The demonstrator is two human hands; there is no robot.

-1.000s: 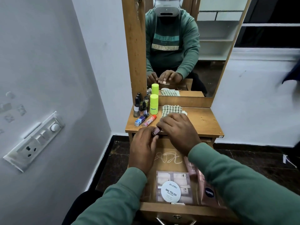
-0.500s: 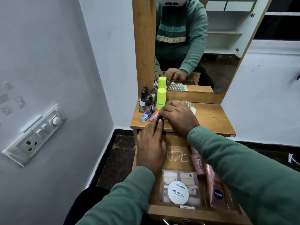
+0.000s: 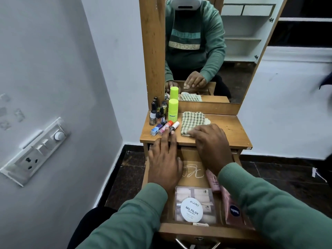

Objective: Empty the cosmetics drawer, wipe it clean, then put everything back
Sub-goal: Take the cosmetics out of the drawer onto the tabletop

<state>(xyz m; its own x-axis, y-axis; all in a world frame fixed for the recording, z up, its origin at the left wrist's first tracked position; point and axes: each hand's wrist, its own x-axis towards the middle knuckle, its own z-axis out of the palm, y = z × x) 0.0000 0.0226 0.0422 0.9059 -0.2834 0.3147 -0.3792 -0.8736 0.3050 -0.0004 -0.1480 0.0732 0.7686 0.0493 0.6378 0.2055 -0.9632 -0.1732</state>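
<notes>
- The drawer [image 3: 179,230] stands pulled out at lower centre of the frame. It is only partly emptied: a nail polish wipes pack [image 3: 195,205] lies flat at its near end and pink tubes [image 3: 231,207] lie along its right side.
- The left hand [image 3: 164,162] reaches from over the drawer to the tabletop [image 3: 231,132]. Its fingers are straight and close together, and the tips touch a white-capped tube [image 3: 175,125], probably nudging it into the row with the orange-capped stick [image 3: 166,127].
- The right hand [image 3: 210,142] lies palm down on the near corner of the checked cloth [image 3: 192,121]. It seems to rest there rather than grip, but the fingertips are hard to read.
- Upright nail polish bottles [image 3: 155,112] and a lime stick [image 3: 173,109] are crowded at the upper left of the tabletop, so the cloth stays within reach.
- The sleeves hide the drawer's near right corner, and the left hand covers its left side.
</notes>
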